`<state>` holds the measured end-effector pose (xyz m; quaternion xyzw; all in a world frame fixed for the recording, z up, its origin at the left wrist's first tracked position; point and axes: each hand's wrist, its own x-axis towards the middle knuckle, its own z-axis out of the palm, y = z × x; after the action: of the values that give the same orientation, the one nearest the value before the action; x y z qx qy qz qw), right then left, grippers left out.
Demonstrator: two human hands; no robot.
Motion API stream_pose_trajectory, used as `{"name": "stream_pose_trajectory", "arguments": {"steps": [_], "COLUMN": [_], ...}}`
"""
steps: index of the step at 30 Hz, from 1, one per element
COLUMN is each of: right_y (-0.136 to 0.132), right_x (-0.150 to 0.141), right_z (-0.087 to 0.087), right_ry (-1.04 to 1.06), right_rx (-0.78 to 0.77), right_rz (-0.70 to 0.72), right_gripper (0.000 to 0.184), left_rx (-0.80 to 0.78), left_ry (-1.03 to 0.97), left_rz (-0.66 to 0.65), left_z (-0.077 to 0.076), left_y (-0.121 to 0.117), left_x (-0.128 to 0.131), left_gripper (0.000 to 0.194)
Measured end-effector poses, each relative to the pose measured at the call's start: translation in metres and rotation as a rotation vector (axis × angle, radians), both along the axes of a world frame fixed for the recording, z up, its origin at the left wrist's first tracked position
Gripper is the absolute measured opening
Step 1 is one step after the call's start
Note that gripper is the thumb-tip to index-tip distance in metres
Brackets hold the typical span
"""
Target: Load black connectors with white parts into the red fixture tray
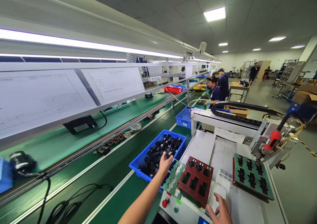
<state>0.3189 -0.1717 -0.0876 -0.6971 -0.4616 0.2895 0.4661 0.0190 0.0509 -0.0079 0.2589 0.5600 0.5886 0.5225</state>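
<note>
Red fixture [195, 173] is carrying two black parts [198, 167], four slots showing unfilled; left grip [163, 164] is hovering over the blue bin [141, 174], its hold unclear; right grip [220, 209] is standing apart, near right.

Blue bin [182, 147]: smooth plastic. Black parts [153, 154]: glossy plastic. Red fixture [196, 175]: matt. Sheets [112, 82]: paper.

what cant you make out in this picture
Head view, left hand: whether it grips one of the black parts; the hand itself hides this.
Head view, right hand: wrist, cut off by the bottom edge.
Head view, posted sheets: wording, too small and blurred.
Head view, blue panel: lower part, past the bottom edge.
</note>
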Motion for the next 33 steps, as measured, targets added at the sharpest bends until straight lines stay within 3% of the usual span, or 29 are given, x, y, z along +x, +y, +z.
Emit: {"name": "stream_pose_trajectory", "arguments": {"steps": [3,7,13,17,19,23,25,28,33], "right_y": [-0.011,-0.026,-0.038,-0.041,-0.042,-0.041,-0.039,-0.038,-0.041], "right_x": [0.032,0.045,0.031,0.040,0.046,0.057,0.062,0.068,0.076], "right_z": [-0.036,-0.054,-0.040,-0.025,-0.017,0.002,0.009,0.018,0.029], "right_ry": [-0.028,0.058,0.173,0.227,0.273,0.344,0.345,0.296,0.145], "right_rx": [-0.107,-0.154,-0.086,-0.070,-0.058,-0.001,0.020,0.032,0.088], "right_rz": [-0.026,-0.094,-0.083,0.068,0.151,0.167,0.148,0.118,0.059], "right_gripper": [0.069,0.063,0.045,0.034,0.038,0.047,0.052,0.059,0.048], "left_rx": [-0.015,0.044,0.279,0.428,0.483,0.563,0.570,0.552,0.526], "left_ry": [0.062,0.155,0.344,0.427,0.435,0.516,0.602,0.640,0.638], "left_rz": [0.005,-0.185,-0.587,-0.877,-1.028,-1.312,-1.325,-1.207,-1.120], "left_z": [0.008,0.000,-0.005,0.003,0.003,-0.008,-0.016,-0.025,-0.026], "left_y": [0.029,0.011,-0.073,-0.124,-0.140,-0.151,-0.150,-0.147,-0.147], "left_x": [-0.017,0.004,0.080,0.123,0.138,0.158,0.165,0.175,0.186], "left_gripper": [0.054,0.047,0.031,0.020,0.016,0.057,0.058,0.033,0.016]}}
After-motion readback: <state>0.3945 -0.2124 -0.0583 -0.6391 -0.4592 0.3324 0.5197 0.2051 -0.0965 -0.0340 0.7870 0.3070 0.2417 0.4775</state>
